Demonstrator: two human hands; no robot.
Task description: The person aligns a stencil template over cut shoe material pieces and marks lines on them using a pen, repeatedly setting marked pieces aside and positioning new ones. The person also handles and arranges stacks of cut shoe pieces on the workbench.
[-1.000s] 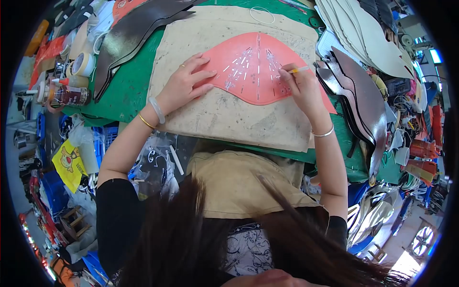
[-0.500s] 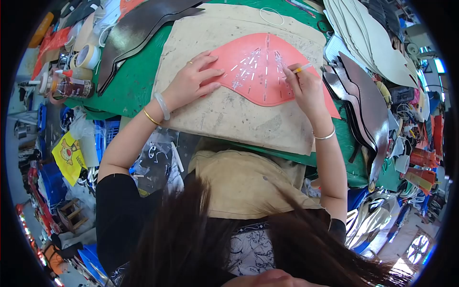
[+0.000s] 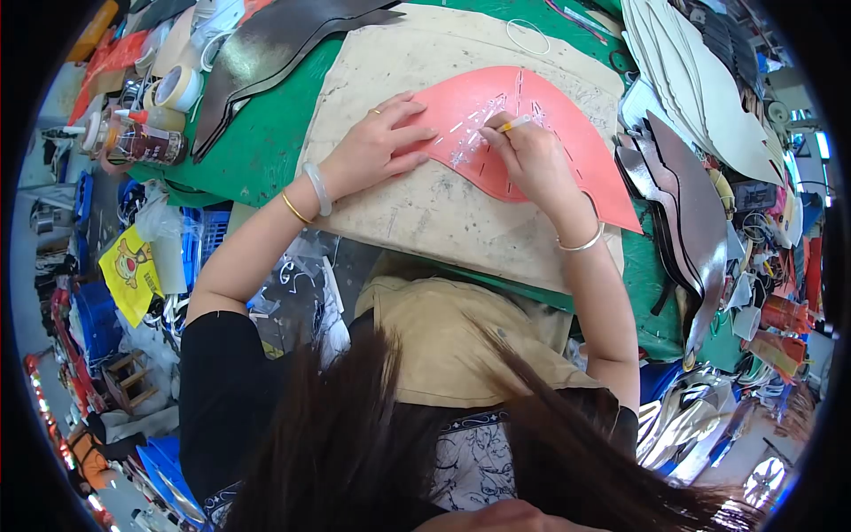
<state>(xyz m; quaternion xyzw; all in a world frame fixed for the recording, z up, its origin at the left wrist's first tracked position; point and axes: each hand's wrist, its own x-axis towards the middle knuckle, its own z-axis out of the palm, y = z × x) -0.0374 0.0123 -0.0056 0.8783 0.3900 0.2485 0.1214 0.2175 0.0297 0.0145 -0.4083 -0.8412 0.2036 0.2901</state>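
A coral-pink curved sheet (image 3: 470, 96), perhaps leather, lies on a stained beige board (image 3: 399, 217). Short slits and white marks cover its middle. My left hand (image 3: 381, 140) rests on its left edge with fingers spread and stretched out. Pinched in my right hand (image 3: 539, 167) is a slim pen-like tool (image 3: 516, 124) with a yellow band and a pale end. That hand is over the marked middle of the sheet; its tip is hidden by my fingers.
Beneath the board is a green work surface (image 3: 266, 142). Dark shiny sheets (image 3: 266, 53) lie at the back left, more dark pieces (image 3: 700, 204) at the right. Pale sheets (image 3: 700, 80) are stacked at the back right. A jar (image 3: 146, 142) and tape rolls (image 3: 177, 89) stand left.
My right hand has moved left across the pink sheet with the pen-like tool, from its right part to the marked middle. My left hand stays on the left edge. The view has shifted slightly.
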